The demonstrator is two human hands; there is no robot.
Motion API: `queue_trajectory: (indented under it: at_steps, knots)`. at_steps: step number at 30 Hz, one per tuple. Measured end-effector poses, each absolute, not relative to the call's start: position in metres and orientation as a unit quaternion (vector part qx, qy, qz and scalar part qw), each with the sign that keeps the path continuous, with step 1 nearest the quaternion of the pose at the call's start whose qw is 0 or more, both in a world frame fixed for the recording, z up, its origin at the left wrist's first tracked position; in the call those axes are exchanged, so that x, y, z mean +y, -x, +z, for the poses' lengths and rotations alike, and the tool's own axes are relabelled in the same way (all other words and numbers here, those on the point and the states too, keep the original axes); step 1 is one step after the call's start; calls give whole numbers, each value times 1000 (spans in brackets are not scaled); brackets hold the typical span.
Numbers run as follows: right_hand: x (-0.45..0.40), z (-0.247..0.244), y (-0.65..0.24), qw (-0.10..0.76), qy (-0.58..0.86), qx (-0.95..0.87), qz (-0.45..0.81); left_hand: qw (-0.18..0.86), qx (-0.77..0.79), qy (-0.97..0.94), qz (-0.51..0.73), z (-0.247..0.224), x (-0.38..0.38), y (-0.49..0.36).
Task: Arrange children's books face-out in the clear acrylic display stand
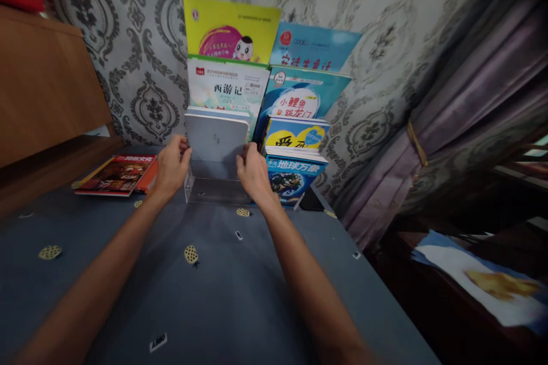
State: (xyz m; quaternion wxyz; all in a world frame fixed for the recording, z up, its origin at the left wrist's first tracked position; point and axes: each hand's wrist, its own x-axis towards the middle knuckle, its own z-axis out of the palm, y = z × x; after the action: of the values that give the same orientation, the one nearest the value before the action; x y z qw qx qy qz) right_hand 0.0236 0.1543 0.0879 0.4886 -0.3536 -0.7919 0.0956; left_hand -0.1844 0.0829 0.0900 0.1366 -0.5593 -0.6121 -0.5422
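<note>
Between my two hands stands a grey notebook [218, 137], upright in a clear stepped book rack [218, 191]. My left hand [172, 164] grips its left edge, and my right hand [253, 168] pinches the right edge. Behind the notebook rise a white book [226, 84] and a yellow book [231, 17]. On the rack's right side, a blue globe book [295, 179] stands lowest. Above it come a blue-and-yellow book [295, 134], a teal book [308, 91] and a light blue book [317, 43].
Left of the rack, a red magazine [120, 174] lies flat on the blue-grey tablecloth [205, 296]. A dark phone-like object [311, 201] rests behind the rack's right corner. A wooden cabinet [47, 85] borders the left, a tied purple curtain [411, 125] the right.
</note>
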Motion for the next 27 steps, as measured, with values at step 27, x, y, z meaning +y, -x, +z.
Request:
queue_trajectory:
  at_steps: [27]
  knots:
    - [126,112,-19,348,461,-813,69,192,-744,564,-301,96,70,163]
